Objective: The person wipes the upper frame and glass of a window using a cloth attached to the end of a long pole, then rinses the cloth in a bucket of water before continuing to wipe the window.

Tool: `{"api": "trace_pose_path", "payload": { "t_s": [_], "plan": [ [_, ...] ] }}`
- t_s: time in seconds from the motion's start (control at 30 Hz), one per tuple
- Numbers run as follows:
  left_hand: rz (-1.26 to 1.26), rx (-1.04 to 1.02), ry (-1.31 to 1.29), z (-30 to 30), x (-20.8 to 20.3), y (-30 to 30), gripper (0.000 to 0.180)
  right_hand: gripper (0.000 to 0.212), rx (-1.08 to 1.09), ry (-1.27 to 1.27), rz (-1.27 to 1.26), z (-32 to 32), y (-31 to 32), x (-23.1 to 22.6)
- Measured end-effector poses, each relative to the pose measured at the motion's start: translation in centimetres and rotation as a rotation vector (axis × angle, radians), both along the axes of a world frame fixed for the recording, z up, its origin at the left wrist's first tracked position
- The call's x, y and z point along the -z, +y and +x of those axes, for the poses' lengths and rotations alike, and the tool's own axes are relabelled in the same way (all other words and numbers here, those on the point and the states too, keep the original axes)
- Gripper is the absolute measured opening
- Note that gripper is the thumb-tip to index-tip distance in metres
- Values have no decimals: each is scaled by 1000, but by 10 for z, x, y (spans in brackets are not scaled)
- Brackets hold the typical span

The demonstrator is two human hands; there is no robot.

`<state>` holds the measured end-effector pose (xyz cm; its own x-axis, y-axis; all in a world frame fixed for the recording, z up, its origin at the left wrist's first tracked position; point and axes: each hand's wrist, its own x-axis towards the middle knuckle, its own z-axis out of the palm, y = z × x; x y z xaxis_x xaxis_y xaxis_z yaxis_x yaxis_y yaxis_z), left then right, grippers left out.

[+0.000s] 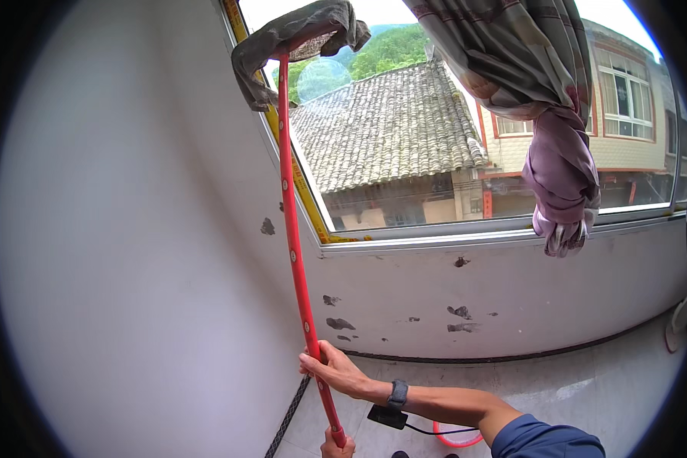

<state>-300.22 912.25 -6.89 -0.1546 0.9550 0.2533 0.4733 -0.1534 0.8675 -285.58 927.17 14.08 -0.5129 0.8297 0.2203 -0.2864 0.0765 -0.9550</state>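
A long red pole [292, 244] runs up from the bottom of the view toward the window. Its upper end carries a dark grey, damp-looking cloth [301, 27] draped over a head, in front of the upper left part of the window. My right hand [334, 372], with a dark watch on the wrist, is closed around the lower part of the pole. Lower down, at the view's bottom edge, my left hand [337, 445] grips the pole's end; only part of it shows.
Beyond the pole is a window [450, 237] with yellow tape along its left frame. A tied patterned curtain [565, 164] hangs before it. Dark smudges mark the white wall [404, 282] below. On the floor side are a red-rimmed round thing [458, 443] and a black device with a cable [387, 416].
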Motion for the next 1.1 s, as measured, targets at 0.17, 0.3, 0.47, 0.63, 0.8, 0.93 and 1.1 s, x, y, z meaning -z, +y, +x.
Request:
{"api": "trace_pose_path", "payload": {
  "t_s": [0.17,0.3,0.47,0.63,0.8,0.93,1.1],
  "plan": [
    [-329,25,-69,-61,20,-40,34,56,-76,-23,-6,-16,-18,27],
    [-534,43,40,-176,81,-65,25,61,51,212,-19,-29,24,-1],
    [-685,-164,91,-285,75,-108,21,49,311,471,-204,-26,37,10],
    [-1045,-97,570,-410,62,-161,28,35,286,385,-547,-74,-36,123],
    [-1127,-111,786,-545,11,-231,15,39,147,419,-888,-112,-98,175],
    [-697,-216,1131,-530,-56,-165,12,40,208,664,-1261,-127,-109,247],
    [-590,-244,1613,-438,-135,-69,11,46,634,728,-1501,-147,-96,323]
  ]
}}
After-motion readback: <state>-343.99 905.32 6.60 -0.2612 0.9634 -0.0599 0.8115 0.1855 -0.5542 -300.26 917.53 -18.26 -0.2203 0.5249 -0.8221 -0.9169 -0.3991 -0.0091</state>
